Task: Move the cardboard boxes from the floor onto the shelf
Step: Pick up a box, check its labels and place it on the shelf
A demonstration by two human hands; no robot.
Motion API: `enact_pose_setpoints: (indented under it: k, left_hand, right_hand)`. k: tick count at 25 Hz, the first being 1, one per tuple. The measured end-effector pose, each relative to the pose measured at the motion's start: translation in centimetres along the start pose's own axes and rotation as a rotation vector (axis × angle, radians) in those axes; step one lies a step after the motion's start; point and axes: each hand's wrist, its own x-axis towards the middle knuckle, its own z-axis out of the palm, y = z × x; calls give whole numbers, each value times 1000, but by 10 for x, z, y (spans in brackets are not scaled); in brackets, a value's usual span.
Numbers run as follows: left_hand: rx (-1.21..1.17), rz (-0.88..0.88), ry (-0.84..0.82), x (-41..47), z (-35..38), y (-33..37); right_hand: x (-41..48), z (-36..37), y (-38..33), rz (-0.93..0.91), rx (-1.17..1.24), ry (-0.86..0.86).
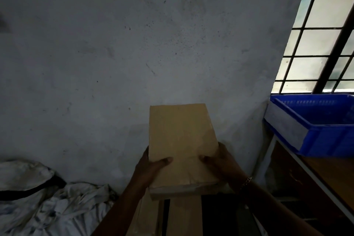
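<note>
1. Cardboard box (182, 140) is clamped between both hands at its near end: the left hand (151, 166) grips the left edge with its thumb laid across the top face, and the right hand (220, 163) does the same on the right edge; the fingers under the box are hidden
2. A bracelet (247, 180) sits on the wrist just behind the right hand
3. The box is in the air, resting on nothing, ahead of and between the hands, in front of the wall (134, 53)
4. Its long axis runs straight away from the hands toward the wall, with the far short end raised a little and the broad face turned upward
5. Directly below the hands lie more cardboard boxes (183, 214), dim and hard to count, so some seem left to move
6. Off to the side of the right hand stands the shelf (316, 180), carrying a blue crate (325, 136); no cardboard shows on the part in view
7. Judging by this, the lift is done for this box and the swing over and set-down remain
8. Beyond the left hand, low down, lies crumpled white cloth (47, 197)
</note>
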Motion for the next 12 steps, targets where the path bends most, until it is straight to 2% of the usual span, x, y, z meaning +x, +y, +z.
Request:
enact_pose_setpoints:
  k: [3, 6, 9, 12]
  left_hand:
    - [51, 1, 77, -3, -1, -3]
    - [68, 36, 73, -10, -3, -1]
    - [-18, -16, 134, -5, -13, 14]
    - [50, -77, 129, 3, -18, 37]
  right_hand:
    - [-6, 2, -3, -57, -48, 84]
    - [-5, -4, -2, -77, -113, 75]
    - [-2, -10, -11, 32, 124, 78]
    - [6, -10, -28, 56, 135, 87]
